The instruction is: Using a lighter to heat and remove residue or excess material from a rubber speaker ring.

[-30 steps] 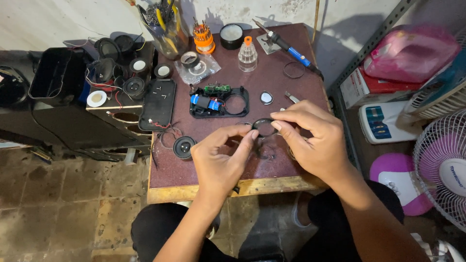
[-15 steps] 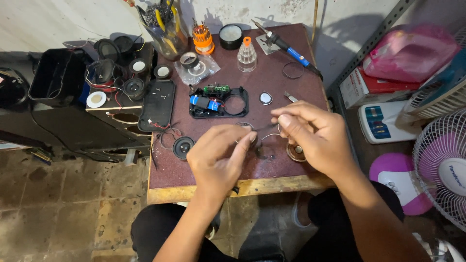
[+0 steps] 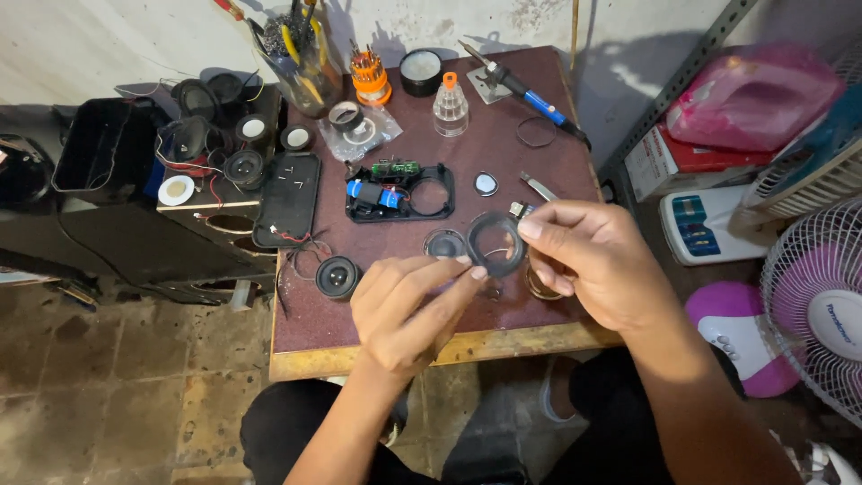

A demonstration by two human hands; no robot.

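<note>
Both hands pinched a black ring [image 3: 495, 243] between them, held just above the counter [image 3: 377, 332]: the left hand [image 3: 404, 310] gripped its lower left edge with the fingertips, and the right hand [image 3: 593, 260] clasped its right side. The work appeared to be at the stage of handling or checking this ring from a taken-apart small speaker. A small round speaker cone [image 3: 445, 243] lay just behind it, another round driver [image 3: 338, 277] to the left, and an open black housing [image 3: 400, 191] farther back.

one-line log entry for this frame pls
left hand: pinching black ring | right hand: pinching same ring | ring: held above table | nearby: small speaker, open black housing
</note>
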